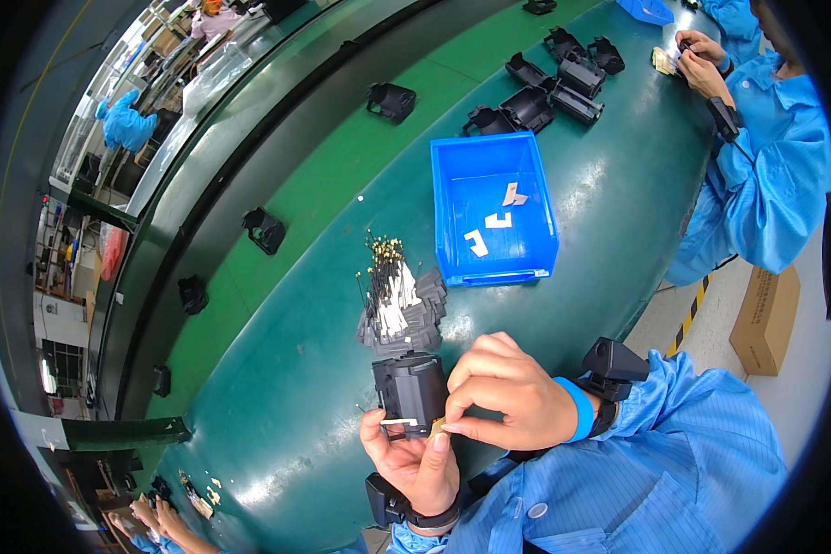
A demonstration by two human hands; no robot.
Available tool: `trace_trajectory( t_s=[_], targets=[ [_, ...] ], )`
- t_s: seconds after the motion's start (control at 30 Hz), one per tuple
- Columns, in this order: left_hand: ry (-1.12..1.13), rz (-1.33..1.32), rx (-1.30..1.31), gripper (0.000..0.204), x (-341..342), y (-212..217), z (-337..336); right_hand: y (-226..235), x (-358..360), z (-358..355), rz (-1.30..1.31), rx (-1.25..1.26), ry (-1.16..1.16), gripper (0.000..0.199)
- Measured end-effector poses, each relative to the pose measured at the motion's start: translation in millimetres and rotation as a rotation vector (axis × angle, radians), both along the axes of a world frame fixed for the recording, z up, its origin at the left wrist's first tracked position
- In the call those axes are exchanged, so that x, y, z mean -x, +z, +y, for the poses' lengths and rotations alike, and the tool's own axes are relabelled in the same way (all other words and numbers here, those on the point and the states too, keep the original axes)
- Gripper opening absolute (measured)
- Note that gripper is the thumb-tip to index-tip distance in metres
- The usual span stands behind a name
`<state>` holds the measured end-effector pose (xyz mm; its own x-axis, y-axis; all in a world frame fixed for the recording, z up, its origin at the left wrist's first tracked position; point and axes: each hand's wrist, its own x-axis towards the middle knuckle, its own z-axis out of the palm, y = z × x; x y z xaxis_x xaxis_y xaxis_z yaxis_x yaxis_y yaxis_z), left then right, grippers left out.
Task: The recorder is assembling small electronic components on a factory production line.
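My left hand (423, 473) is closed round the lower end of a black plastic housing (412, 388), held above the near edge of the green table. A narrow white strip (399, 422) lies across the housing's lower part. At its lower right corner, the thumb and forefinger of my right hand (512, 397) pinch a small tan piece (438, 427), which looks like paper or tape. My left thumb touches that piece from below. Just beyond the housing is a pile of black parts with white-sleeved, gold-tipped wires (395, 300).
Past the pile stands a blue bin (494, 277) with a few white cut pieces inside. More black housings (563, 78) lie farther along the table and on the green conveyor (328, 157) to the left. A co-worker (766, 157) sits at the right, near a cardboard box (766, 319).
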<state>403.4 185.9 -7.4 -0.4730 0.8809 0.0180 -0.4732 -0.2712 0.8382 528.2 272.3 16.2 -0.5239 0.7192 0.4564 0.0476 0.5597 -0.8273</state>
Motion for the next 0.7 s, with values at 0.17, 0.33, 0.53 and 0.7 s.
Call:
trace_trajectory(
  t_s=[0.17,0.33,0.53,0.7],
  targets=[
    [-0.016,-0.013,-0.028,0.062,-2,4,3,1,0,1,-0.003,-0.045,-0.033,0.011],
    [-0.085,-0.083,-0.081,0.066,0,-2,5,5,-10,7,-0.024,-0.155,-0.033,0.01],
    [-0.083,-0.121,0.0,0.069,4,-1,1,26,-43,59,-0.121,-0.385,-0.481,0.008],
    [-0.034,-0.159,0.018,0.051,-5,24,5,20,-66,89,-0.332,-0.601,-0.662,0.008]
  ],
)
